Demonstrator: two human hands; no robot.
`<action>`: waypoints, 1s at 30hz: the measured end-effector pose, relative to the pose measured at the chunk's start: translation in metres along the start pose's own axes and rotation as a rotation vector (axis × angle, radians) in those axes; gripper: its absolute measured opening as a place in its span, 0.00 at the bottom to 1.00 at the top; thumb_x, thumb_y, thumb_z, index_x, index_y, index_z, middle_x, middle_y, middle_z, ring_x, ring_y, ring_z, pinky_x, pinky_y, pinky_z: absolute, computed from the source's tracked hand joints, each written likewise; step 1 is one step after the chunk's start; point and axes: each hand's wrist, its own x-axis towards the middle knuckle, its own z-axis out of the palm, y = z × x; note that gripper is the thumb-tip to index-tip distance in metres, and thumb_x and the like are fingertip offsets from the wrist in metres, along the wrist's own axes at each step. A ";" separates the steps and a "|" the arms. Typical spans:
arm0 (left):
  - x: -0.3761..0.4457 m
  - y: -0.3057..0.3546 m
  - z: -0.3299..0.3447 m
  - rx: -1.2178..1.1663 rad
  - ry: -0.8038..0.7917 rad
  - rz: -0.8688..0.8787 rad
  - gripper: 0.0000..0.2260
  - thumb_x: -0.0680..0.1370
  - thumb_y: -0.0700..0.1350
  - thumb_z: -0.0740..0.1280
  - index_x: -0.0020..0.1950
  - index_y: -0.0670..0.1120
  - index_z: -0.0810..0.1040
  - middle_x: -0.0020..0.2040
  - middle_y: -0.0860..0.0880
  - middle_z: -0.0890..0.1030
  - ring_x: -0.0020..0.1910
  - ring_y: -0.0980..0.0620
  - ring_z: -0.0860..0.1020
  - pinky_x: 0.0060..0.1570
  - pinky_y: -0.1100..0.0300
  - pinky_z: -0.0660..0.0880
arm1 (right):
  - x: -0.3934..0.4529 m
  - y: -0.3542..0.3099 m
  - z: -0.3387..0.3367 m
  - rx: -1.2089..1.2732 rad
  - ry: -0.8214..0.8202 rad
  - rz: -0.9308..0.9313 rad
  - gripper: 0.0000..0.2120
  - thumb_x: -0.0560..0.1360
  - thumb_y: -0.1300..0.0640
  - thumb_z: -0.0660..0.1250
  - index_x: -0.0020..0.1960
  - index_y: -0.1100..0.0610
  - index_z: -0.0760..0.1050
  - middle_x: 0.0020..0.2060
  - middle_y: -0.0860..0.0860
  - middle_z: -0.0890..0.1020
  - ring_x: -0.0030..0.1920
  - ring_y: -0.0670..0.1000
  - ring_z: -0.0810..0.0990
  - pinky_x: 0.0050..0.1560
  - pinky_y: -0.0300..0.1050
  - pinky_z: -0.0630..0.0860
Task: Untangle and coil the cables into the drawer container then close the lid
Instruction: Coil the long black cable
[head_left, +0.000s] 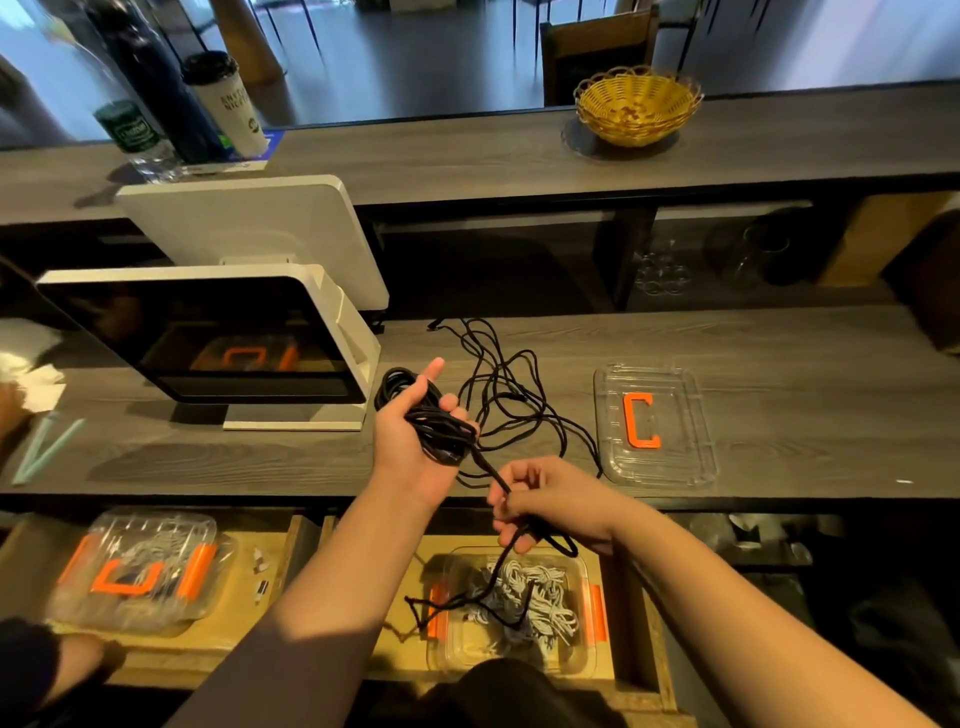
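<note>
The left hand (415, 436) is raised above the tabletop (779, 353), palm up, with its fingers curled round a bundle of finished loops of the black cable (441, 431); the index finger sticks out straight towards the screen. From that bundle one taut strand runs down and to the right into the right hand (545, 506), which pinches it between thumb and curled fingers just over the open drawer. Past the right hand the cable drops in a slack loop, and its free end hangs across the open container (511, 603), which already holds coiled white cables (524, 597). The rest of the black cable lies loose and tangled on the tabletop beyond both hands, between the screen stand and the clear lid (654, 426) with its orange clip. So the strand's long axis slants from upper left to lower right, hand to hand, and the right hand is the nearer to the slack. The next wrap would likely carry that strand up round the left palm.
</note>
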 end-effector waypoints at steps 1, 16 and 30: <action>0.001 0.000 0.001 -0.013 0.034 0.026 0.16 0.82 0.47 0.61 0.67 0.46 0.78 0.34 0.50 0.70 0.31 0.54 0.66 0.39 0.59 0.65 | 0.004 0.003 0.001 -0.030 0.128 0.005 0.05 0.79 0.65 0.64 0.47 0.59 0.77 0.40 0.53 0.82 0.41 0.49 0.82 0.42 0.40 0.81; 0.009 0.001 0.018 0.534 0.282 0.433 0.13 0.78 0.39 0.67 0.61 0.51 0.79 0.57 0.52 0.77 0.57 0.53 0.74 0.59 0.52 0.71 | 0.010 -0.008 0.001 -0.430 0.252 0.021 0.09 0.82 0.54 0.61 0.51 0.52 0.80 0.44 0.48 0.82 0.34 0.38 0.77 0.36 0.32 0.72; 0.023 -0.013 -0.024 1.570 0.013 0.370 0.19 0.81 0.50 0.65 0.70 0.66 0.70 0.48 0.55 0.81 0.39 0.55 0.78 0.40 0.59 0.73 | -0.024 -0.041 0.007 -0.893 0.350 -0.119 0.13 0.82 0.47 0.61 0.59 0.52 0.79 0.41 0.49 0.82 0.41 0.48 0.81 0.48 0.49 0.81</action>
